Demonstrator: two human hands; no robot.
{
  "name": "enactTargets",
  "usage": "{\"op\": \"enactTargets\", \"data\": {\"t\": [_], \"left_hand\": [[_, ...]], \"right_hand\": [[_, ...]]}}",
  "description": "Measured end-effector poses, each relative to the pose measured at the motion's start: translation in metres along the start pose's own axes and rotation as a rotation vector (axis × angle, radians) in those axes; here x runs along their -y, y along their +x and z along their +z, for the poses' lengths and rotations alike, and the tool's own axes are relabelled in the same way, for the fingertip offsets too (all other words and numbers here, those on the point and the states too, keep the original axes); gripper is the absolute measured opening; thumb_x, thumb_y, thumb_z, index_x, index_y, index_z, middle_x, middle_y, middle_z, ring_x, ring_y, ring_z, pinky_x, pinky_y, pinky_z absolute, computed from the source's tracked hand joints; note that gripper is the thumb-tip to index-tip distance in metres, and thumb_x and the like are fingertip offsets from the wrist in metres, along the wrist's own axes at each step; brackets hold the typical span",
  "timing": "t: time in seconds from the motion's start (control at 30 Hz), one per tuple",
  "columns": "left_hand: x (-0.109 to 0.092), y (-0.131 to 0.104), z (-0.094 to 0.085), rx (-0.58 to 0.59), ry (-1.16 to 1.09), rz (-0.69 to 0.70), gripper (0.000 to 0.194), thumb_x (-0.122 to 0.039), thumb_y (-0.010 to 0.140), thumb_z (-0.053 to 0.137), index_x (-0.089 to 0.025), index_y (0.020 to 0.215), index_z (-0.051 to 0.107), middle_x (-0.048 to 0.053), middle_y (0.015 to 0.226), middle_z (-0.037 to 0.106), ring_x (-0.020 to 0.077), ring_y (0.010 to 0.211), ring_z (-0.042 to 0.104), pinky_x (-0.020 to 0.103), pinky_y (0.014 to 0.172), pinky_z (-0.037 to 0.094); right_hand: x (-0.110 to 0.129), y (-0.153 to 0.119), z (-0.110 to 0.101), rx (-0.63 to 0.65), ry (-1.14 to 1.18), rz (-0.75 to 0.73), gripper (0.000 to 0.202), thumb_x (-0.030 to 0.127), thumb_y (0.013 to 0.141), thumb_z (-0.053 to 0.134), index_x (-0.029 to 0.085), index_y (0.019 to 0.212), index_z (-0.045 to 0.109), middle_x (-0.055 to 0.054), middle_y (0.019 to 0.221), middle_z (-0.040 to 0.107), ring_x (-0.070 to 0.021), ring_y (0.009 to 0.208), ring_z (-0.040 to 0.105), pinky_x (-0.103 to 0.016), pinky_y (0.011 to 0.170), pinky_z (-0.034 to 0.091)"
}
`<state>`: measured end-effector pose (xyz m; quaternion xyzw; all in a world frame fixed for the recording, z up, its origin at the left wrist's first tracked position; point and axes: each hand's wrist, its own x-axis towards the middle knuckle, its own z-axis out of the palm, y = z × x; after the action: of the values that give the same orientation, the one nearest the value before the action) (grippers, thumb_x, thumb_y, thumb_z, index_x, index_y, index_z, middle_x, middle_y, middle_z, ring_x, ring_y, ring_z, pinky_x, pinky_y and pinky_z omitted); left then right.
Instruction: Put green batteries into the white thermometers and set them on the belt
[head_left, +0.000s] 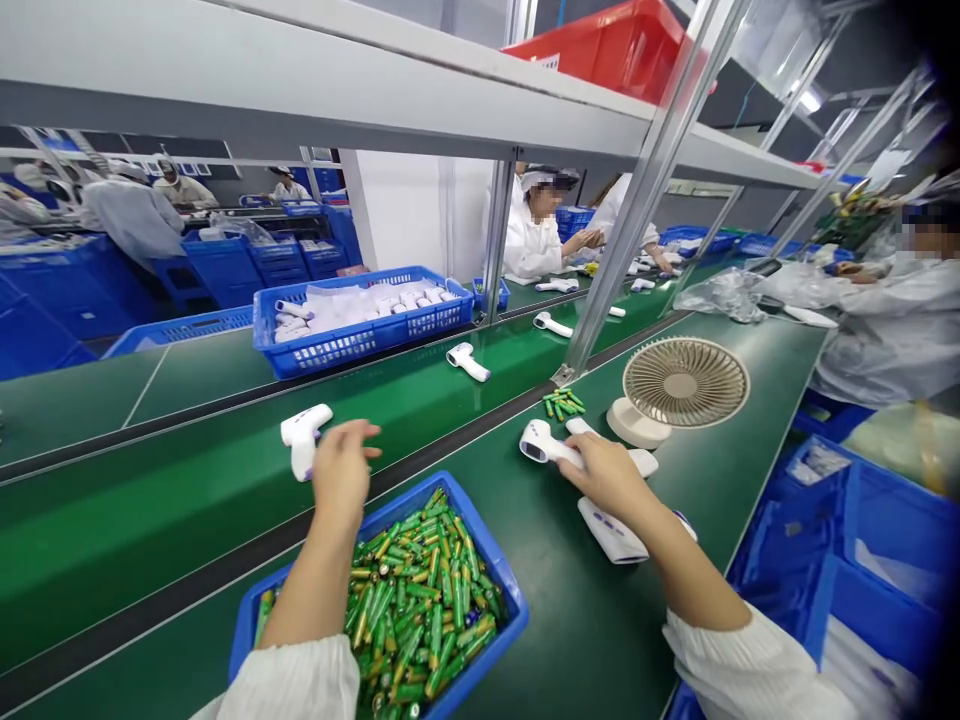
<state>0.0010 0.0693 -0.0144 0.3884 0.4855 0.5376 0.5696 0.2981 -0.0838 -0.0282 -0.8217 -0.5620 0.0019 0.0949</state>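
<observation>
My left hand hangs over the green conveyor belt, fingers apart and holding nothing. Just left of it lies a white infrared thermometer, its edge partly covered by the hand. My right hand is closed around the handle of another infrared thermometer, above the worktable. Under and beside that hand lie more thermometers, one of them nearest to me and partly hidden by my forearm. Below my left forearm stands a blue bin heaped with green batteries.
A small pile of batteries lies beside a beige fan. Further thermometers rest along the belt. Across it stands a blue basket of thermometers. A metal post rises at the belt's edge. Co-workers sit farther off.
</observation>
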Motion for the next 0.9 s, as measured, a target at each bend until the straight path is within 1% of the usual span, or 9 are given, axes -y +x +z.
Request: {"op": "enactTargets", "data": {"t": [0.07,0.13,0.17,0.27,0.4,0.53,0.63,0.8,0.9], "left_hand": [[-0.004,-0.022,0.017,0.264,0.147,-0.072,0.027,-0.037,0.082,0.064,-0.01,0.079,0.065,0.011,0.076,0.067,0.0095,0.042,0.052,0.016,0.034,0.029],[-0.005,-0.039,0.03,0.522,0.161,-0.213,0.035,-0.043,0.079,0.068,-0.008,0.084,0.068,0.016,0.08,0.069,0.0135,0.046,0.057,0.019,0.034,0.032],[-0.004,-0.045,0.034,0.574,0.108,-0.257,0.037,-0.043,0.077,0.07,-0.008,0.089,0.069,0.016,0.083,0.069,0.0156,0.051,0.06,0.02,0.036,0.035],[-0.003,-0.043,0.035,0.401,-0.094,-0.173,0.042,-0.046,0.074,0.072,-0.011,0.096,0.066,0.01,0.078,0.068,0.0172,0.057,0.062,0.021,0.042,0.042],[-0.011,-0.021,0.019,0.029,-0.272,0.019,0.039,-0.051,0.085,0.059,-0.014,0.096,0.059,0.002,0.06,0.06,0.0134,0.046,0.055,0.022,0.044,0.046],[-0.023,-0.013,0.009,0.016,-0.439,-0.1,0.04,-0.051,0.095,0.039,-0.016,0.097,0.058,-0.001,0.06,0.055,0.0108,0.043,0.053,0.019,0.04,0.041],[-0.025,-0.014,0.009,0.041,-0.483,-0.218,0.045,-0.053,0.096,0.034,-0.015,0.093,0.058,-0.001,0.061,0.052,0.0096,0.042,0.05,0.018,0.035,0.035],[-0.019,-0.014,0.012,0.018,-0.541,-0.166,0.034,-0.044,0.097,0.036,-0.016,0.1,0.057,0.0,0.065,0.053,0.0099,0.046,0.051,0.019,0.043,0.044],[-0.015,-0.014,0.011,0.054,-0.551,-0.151,0.031,-0.043,0.095,0.042,-0.015,0.097,0.056,0.001,0.064,0.053,0.0102,0.045,0.05,0.02,0.044,0.044]], "right_hand": [[0.026,0.004,-0.004,-0.109,0.21,-0.016,0.027,0.037,0.09,0.052,0.018,0.104,0.065,-0.006,0.096,0.067,-0.021,0.081,0.063,-0.03,0.068,0.042],[0.061,0.003,-0.01,-0.291,0.401,-0.085,0.028,0.039,0.09,0.053,0.019,0.107,0.064,-0.006,0.097,0.067,-0.0211,0.084,0.063,-0.031,0.07,0.044],[0.08,-0.001,-0.013,-0.368,0.453,-0.176,0.03,0.04,0.09,0.055,0.019,0.11,0.064,-0.008,0.101,0.066,-0.0223,0.089,0.062,-0.032,0.075,0.045],[0.13,-0.017,-0.023,-0.367,0.563,-0.606,0.029,0.035,0.092,0.056,0.02,0.116,0.061,-0.009,0.112,0.066,-0.0226,0.102,0.059,-0.035,0.087,0.044],[0.155,-0.036,-0.02,-0.165,0.48,-0.802,0.016,0.018,0.09,0.049,0.021,0.096,0.063,-0.004,0.091,0.069,-0.018,0.085,0.059,-0.032,0.076,0.041],[0.154,-0.032,0.001,0.083,0.028,-1.032,0.01,0.012,0.079,0.06,0.02,0.074,0.062,-0.002,0.068,0.064,-0.0179,0.071,0.053,-0.033,0.073,0.035],[0.159,-0.023,0.012,0.137,-0.107,-1.087,0.014,0.008,0.073,0.066,0.02,0.067,0.061,-0.001,0.065,0.063,-0.0183,0.07,0.052,-0.033,0.071,0.034],[0.164,-0.014,0.003,0.129,0.032,-1.159,0.011,0.015,0.079,0.068,0.019,0.07,0.064,-0.001,0.069,0.066,-0.0174,0.069,0.057,-0.032,0.07,0.038],[0.161,-0.011,-0.011,0.142,0.429,-0.859,0.011,0.022,0.09,0.057,0.021,0.086,0.067,0.001,0.074,0.068,-0.0148,0.067,0.059,-0.028,0.067,0.041]]}}
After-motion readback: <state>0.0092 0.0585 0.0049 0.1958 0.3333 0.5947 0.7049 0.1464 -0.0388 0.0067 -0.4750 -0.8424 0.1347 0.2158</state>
